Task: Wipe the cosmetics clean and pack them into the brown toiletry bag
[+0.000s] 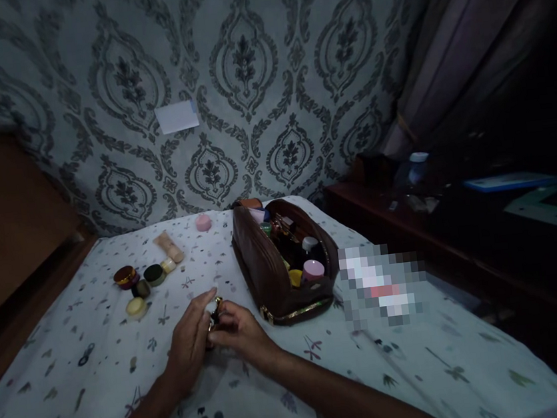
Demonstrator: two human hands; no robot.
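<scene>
Close together over the patterned bed sheet, my left hand (188,336) and my right hand (245,333) both close on a small dark item with gold-coloured parts (214,312). Fingers cover most of it, so its kind is unclear. The left fingers lie along its left side, while the right thumb and fingers pinch it from the right. Just beyond my right hand stands an open brown toiletry bag (262,264), its gold zip undone. Inside are a pink-lidded jar (313,270), a yellow item (295,277), a grey-capped container (309,244) and other small things.
Left of the bag lie several small jars, among them a yellow-lidded jar (136,307) and a dark-lidded one (154,274), plus a beige tube (168,246). A round pink container (203,222) sits farther back. Something blurred out (383,287) lies right of the bag.
</scene>
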